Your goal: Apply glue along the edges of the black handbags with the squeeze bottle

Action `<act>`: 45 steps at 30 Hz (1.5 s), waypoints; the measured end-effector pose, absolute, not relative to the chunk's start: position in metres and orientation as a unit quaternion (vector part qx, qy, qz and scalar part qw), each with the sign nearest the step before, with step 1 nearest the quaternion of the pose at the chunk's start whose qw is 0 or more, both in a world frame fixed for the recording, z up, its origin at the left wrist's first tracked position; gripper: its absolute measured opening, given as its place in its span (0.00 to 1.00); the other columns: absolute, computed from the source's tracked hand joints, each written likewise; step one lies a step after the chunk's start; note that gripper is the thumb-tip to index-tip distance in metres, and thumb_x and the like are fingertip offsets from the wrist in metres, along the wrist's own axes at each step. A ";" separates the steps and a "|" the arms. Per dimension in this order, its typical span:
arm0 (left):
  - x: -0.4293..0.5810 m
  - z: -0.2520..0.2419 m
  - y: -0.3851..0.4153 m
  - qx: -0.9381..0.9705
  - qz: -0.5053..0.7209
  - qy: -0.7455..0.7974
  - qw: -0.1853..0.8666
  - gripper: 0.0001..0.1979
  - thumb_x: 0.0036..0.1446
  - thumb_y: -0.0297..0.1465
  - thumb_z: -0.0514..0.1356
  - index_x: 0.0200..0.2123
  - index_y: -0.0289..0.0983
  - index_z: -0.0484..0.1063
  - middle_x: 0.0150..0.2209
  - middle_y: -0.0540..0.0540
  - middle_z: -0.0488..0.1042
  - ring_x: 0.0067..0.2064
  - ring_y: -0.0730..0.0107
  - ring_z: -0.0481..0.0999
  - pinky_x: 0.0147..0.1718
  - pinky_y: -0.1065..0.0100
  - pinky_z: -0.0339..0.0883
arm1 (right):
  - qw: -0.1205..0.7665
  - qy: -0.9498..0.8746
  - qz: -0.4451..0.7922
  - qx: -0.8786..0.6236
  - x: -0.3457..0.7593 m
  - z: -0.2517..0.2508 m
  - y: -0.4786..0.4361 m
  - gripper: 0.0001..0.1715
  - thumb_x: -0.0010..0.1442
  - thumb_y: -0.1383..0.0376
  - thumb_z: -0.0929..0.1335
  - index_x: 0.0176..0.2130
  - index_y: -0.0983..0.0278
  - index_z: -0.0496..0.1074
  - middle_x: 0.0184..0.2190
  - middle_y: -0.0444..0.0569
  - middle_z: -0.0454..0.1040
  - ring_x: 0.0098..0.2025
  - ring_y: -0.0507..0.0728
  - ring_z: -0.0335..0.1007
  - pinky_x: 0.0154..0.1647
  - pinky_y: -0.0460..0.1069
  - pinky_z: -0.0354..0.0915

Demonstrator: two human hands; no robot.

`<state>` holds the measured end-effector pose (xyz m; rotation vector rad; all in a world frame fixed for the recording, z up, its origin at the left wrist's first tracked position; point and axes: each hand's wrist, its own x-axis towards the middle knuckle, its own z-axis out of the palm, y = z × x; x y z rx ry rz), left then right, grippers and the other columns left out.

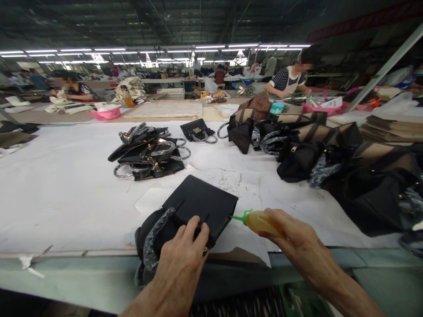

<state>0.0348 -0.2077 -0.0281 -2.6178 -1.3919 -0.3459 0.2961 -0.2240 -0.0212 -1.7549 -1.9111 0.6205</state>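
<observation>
A black handbag (201, 198) lies on the white-covered table in front of me, with plastic film wrapped round its handle (154, 237). My left hand (185, 246) grips the bag at its near side, fingers on the black panel and thumb mostly hidden. In my right hand (284, 229) is a squeeze bottle (264, 222) of amber liquid, held tilted almost flat. Its green nozzle (243, 217) points left, and the tip is at the bag's right edge; I cannot tell whether it touches.
Finished-looking black handbags (148, 152) are piled at left, with a small black bag (197, 130) behind. Several black and tan bags (307, 149) line the right side. Farther back are a pink basin (104, 113), an amber bottle (127, 97) and a co-worker in a striped top (287, 80).
</observation>
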 end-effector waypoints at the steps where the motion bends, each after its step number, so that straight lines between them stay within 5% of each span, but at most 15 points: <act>1: 0.034 -0.029 -0.208 -0.875 -0.116 -0.463 0.076 0.19 0.50 0.22 0.52 0.47 0.38 0.68 0.49 0.41 0.70 0.41 0.64 0.74 0.31 0.70 0.73 | 0.231 -0.683 0.234 -0.652 0.297 -0.020 -0.224 0.09 0.60 0.58 0.64 0.41 0.58 0.67 0.34 0.44 0.72 0.35 0.57 0.68 0.35 0.49 0.60; 11: 0.029 -0.031 -0.206 -0.883 -0.124 -0.448 0.068 0.18 0.52 0.23 0.52 0.48 0.38 0.65 0.50 0.40 0.68 0.42 0.65 0.75 0.33 0.71 0.73 | 0.270 -0.603 0.292 -0.691 0.305 -0.017 -0.216 0.13 0.58 0.55 0.65 0.39 0.61 0.69 0.24 0.40 0.70 0.26 0.56 0.64 0.27 0.49 0.58; 27: 0.028 -0.022 -0.204 -0.870 -0.138 -0.472 0.008 0.17 0.54 0.24 0.52 0.47 0.39 0.68 0.50 0.41 0.68 0.43 0.66 0.75 0.37 0.69 0.73 | 0.311 -0.548 0.451 -0.632 0.299 -0.005 -0.223 0.11 0.57 0.57 0.66 0.35 0.62 0.69 0.27 0.43 0.71 0.27 0.55 0.65 0.26 0.47 0.62; 45: 0.031 -0.005 -0.200 -0.844 -0.176 -0.503 -0.067 0.15 0.55 0.25 0.51 0.44 0.38 0.71 0.48 0.41 0.68 0.40 0.68 0.75 0.37 0.69 0.72 | 0.334 -0.553 0.454 -0.613 0.284 0.003 -0.235 0.09 0.55 0.58 0.66 0.34 0.58 0.73 0.28 0.42 0.73 0.30 0.57 0.68 0.27 0.48 0.61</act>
